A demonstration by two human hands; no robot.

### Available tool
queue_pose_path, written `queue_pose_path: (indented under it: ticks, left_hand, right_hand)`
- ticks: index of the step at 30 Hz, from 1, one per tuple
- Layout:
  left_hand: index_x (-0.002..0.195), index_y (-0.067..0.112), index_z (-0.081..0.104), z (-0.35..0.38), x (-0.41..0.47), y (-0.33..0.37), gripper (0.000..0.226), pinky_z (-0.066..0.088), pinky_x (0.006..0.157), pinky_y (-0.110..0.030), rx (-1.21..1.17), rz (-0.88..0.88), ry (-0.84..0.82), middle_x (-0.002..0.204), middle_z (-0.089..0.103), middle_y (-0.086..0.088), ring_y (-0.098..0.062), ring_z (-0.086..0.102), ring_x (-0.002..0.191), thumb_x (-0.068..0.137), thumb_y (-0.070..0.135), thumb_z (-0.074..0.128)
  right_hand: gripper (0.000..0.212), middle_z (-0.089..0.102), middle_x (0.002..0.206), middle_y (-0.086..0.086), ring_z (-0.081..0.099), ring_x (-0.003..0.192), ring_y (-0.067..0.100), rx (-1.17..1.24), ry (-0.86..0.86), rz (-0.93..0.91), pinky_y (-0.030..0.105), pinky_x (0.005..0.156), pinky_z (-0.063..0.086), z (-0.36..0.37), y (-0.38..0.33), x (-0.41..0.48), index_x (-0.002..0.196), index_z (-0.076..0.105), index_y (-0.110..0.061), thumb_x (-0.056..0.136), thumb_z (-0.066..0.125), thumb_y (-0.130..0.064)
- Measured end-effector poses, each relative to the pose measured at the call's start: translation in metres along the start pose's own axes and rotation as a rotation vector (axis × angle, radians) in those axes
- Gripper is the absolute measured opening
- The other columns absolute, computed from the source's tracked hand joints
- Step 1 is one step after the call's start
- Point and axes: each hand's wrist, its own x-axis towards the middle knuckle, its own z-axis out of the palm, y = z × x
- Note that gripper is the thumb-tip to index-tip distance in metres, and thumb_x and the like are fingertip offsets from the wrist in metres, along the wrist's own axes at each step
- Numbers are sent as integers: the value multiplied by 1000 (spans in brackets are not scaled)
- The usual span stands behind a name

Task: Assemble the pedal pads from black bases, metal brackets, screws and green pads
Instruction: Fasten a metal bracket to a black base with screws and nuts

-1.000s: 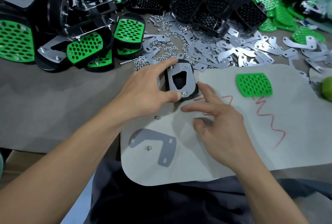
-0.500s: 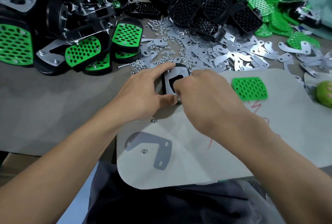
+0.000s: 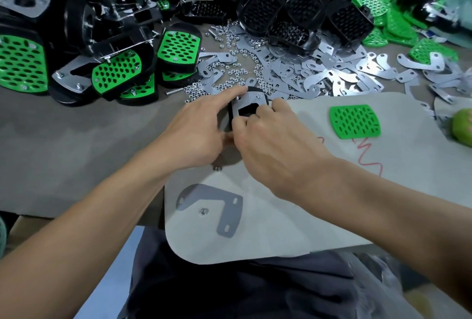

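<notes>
A black base (image 3: 233, 111) with a metal bracket (image 3: 251, 101) laid on it sits at the far edge of the grey mat (image 3: 306, 216). My left hand (image 3: 196, 129) holds the base from the left, index finger on its far corner and thumb at its near edge. My right hand (image 3: 270, 145) covers the near right part, fingers curled, pinching a small nut at the bracket's near corner; the nut itself is hidden. A single green pad (image 3: 355, 121) lies on the mat to the right. A loose bracket (image 3: 217, 203) and a nut (image 3: 203, 212) lie near me.
Finished green-and-black pads (image 3: 115, 70) are heaped at the left. Black bases (image 3: 281, 12) are piled at the back, green pads (image 3: 383, 12) at the back right. Brackets (image 3: 319, 70) and nuts (image 3: 229, 76) are scattered between. A green ball (image 3: 463, 127) sits at the right edge.
My right hand has moved from the mat beside the base up onto the bracket and curled its fingers at the near corner. My left hand keeps its hold.
</notes>
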Motion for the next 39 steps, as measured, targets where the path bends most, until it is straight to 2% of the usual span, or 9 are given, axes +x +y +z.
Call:
queue_pose_path:
  ticks: [5,8,11,17,22,27,31,35,39]
  left_hand:
    - [156,42,34,0,-2,-4,91,31,77,-17,17,19,-1,131,64,0,-19,50,100,80,11,70]
    - [159,37,29,-1,-3,-3,92,36,90,-18,-3,42,-10,154,49,12,-17,55,118,82,7,70]
    - [160,32,29,-2,-6,0,92,38,103,-22,-43,50,-21,158,43,13,-15,50,135,82,5,70]
    - [160,36,28,-5,-7,6,100,36,118,-40,-93,15,-61,158,43,11,-14,43,143,71,43,73]
    - [158,41,30,-3,-7,6,113,38,114,-31,-90,-8,-39,155,48,12,-11,45,141,49,66,52]
    - [158,43,27,-1,-5,0,99,37,113,-33,-53,-2,-34,155,48,6,-18,44,142,69,47,71]
    - [157,42,30,0,-4,-3,95,37,104,-28,-29,12,-18,154,49,7,-18,46,139,75,38,78]
    - [157,43,30,-2,-4,1,99,39,111,-34,-51,0,-41,154,49,8,-16,47,140,70,46,76]
    - [157,43,31,-2,-6,3,100,41,109,-36,-59,6,-47,151,52,8,-17,50,136,63,51,63]
  right_hand:
    - [15,64,94,12,32,74,28,-10,65,8,40,73,22,7,-3,3,87,31,-17,83,20,-8]
    - [11,63,93,11,32,74,27,-6,68,13,40,73,22,10,-2,6,85,30,-18,92,32,-10]
    - [14,61,93,9,33,72,26,10,62,11,39,72,22,7,-3,7,81,28,-20,90,31,-10]
    - [14,34,67,-1,33,72,26,21,-5,-122,35,75,23,-4,18,7,87,40,-22,93,36,-10]
    - [16,28,66,-1,36,71,25,-10,-16,-227,35,74,24,-6,24,10,83,42,-23,90,37,-9]
    - [28,24,61,3,17,51,19,13,21,-133,37,66,24,-3,19,7,67,26,-22,89,38,-9]
    - [20,41,71,3,17,50,19,42,5,-98,36,52,15,-2,18,9,75,35,-22,92,38,-11]
    - [16,41,70,8,26,65,24,-17,26,-215,34,75,24,-6,25,11,83,36,-23,94,38,-11]
    - [23,49,75,5,14,57,21,-17,28,-268,35,71,25,-7,23,14,77,35,-24,93,42,-10]
